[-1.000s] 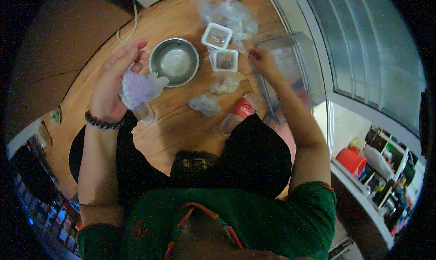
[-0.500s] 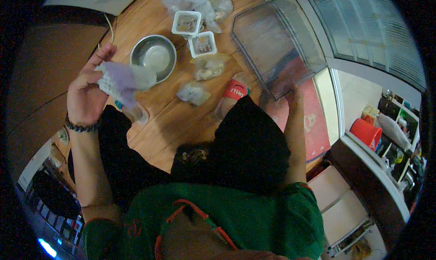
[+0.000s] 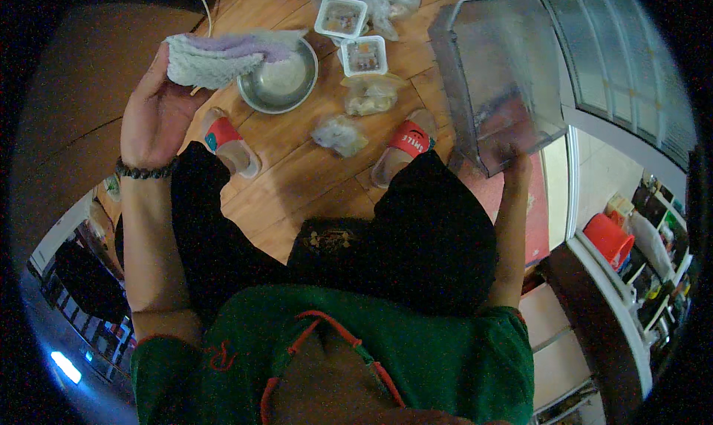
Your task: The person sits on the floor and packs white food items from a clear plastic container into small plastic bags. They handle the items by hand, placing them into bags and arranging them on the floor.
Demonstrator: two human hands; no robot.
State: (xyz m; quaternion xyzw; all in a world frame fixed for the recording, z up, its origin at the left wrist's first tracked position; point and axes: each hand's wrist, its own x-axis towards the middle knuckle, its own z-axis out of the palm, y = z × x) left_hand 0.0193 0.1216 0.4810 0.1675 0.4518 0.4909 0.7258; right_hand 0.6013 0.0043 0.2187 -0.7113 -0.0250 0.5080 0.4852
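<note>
My left hand (image 3: 157,120), with a dark bead bracelet at the wrist, holds a fluffy white and purple cloth (image 3: 212,62). The cloth's far end hangs in front of a steel bowl (image 3: 271,91) that stands on the floor with a little pale liquid or shine inside. On the right, my right hand (image 3: 514,154) grips the near corner of a large clear plastic drawer (image 3: 494,61). It is held tilted, and some of my fingers show only dimly through its wall.
Two white trays of food (image 3: 364,56) and several plastic bags (image 3: 339,134) lie on the wooden floor (image 3: 290,187) between and beyond my slippered feet. A brown cabinet (image 3: 82,76) stands at left, a glass sliding door (image 3: 631,61) at right. A red mat (image 3: 538,224) lies under the drawer.
My left hand has moved up and away with the cloth, which now reaches across the bowl's edge. The clear drawer has turned and shifted in my right hand. The whole view has also shifted slightly.
</note>
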